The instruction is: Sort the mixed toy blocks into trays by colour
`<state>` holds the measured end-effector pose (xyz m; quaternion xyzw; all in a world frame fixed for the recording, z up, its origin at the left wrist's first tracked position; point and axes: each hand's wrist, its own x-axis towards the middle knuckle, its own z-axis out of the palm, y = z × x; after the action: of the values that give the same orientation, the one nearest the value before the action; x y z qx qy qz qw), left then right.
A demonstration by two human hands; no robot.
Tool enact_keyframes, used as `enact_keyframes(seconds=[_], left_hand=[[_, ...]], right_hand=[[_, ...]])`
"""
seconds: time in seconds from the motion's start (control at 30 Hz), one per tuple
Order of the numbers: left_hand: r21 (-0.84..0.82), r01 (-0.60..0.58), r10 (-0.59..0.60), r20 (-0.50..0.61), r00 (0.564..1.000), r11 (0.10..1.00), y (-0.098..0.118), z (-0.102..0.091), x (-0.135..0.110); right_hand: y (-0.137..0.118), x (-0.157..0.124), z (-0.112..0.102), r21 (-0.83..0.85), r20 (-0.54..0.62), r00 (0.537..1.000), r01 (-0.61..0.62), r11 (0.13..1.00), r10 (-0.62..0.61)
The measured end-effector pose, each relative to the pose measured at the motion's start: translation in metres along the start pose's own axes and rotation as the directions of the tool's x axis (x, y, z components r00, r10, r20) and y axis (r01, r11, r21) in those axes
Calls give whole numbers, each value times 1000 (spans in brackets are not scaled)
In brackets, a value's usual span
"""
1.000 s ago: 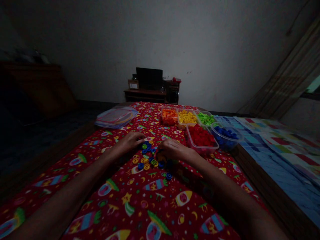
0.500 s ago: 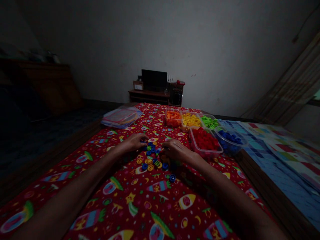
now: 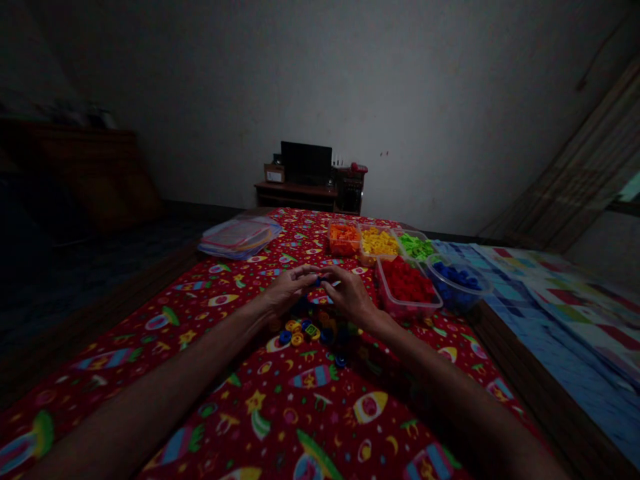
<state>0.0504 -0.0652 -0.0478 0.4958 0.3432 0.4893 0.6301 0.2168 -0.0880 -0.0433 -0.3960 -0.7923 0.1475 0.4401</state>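
Observation:
My left hand (image 3: 290,288) and my right hand (image 3: 348,293) meet above the red patterned cloth (image 3: 215,400), with their fingertips closed around a small blue toy piece (image 3: 318,281). Most of that piece is hidden by the fingers, so its exact shape does not show. Below the hands lies a loose pile of small round plastic pieces, among them a yellow one (image 3: 297,339) and a blue one (image 3: 285,337). A single blue round piece (image 3: 341,361) sits apart, nearer to me. My hands cover the far part of the pile.
Clear tubs hold orange (image 3: 344,240), yellow (image 3: 379,243), green (image 3: 416,247), red (image 3: 407,280) and blue pieces (image 3: 455,277) at the right. Stacked lids (image 3: 240,238) lie at the far left. A monitor (image 3: 306,162) stands on a desk by the wall.
My hands were apart at either side of the pile. They have come together and lifted slightly, with a blue piece now between their fingertips. The camera view has shifted a little.

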Motion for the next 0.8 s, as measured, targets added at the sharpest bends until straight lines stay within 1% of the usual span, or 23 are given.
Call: enact_keyframes(seconds=[0.07, 0.1, 0.2, 0.27, 0.37, 0.43, 0.53, 0.63, 0.7, 0.73, 0.8], left_hand=[[-95, 7, -7, -3, 1000, 995, -8, 6, 1], [-119, 13, -16, -22, 1000, 993, -11, 7, 1], [-122, 45, -57, -92, 994, 992, -15, 10, 0], [-98, 59, -69, -110, 991, 993, -15, 11, -2], [-5, 56, -57, -105, 993, 998, -14, 11, -5], [121, 45, -33, -100, 994, 992, -13, 11, -7], [297, 16, 17, -110, 994, 955, -14, 11, -6], [339, -2, 49, -130, 990, 941, -14, 15, -5], [337, -19, 64, -122, 991, 941, -12, 17, -5], [350, -43, 87, -110, 990, 936, -10, 17, -5], [415, -107, 156, -87, 984, 903, -3, 15, -4]], right_hand=[[2, -1, 3, -19, 11, 999, 31, 999, -30], [4, -2, 4, -32, 27, 999, 39, 999, -38], [7, -3, 3, -52, 89, 995, 45, 998, -40], [7, -3, 0, -50, 101, 994, 50, 997, -44], [3, -3, -5, -51, 131, 991, 42, 998, -35], [1, -4, -5, -77, 179, 983, 45, 996, -31], [2, -7, -2, -126, 247, 967, 94, 988, -60], [5, -2, -6, -206, 288, 955, 130, 970, -67], [7, 6, -21, -310, 228, 973, 104, 945, -32], [8, 11, -34, -371, 167, 986, 70, 926, -8], [14, 21, -69, -469, 6, 999, -38, 883, 46]])
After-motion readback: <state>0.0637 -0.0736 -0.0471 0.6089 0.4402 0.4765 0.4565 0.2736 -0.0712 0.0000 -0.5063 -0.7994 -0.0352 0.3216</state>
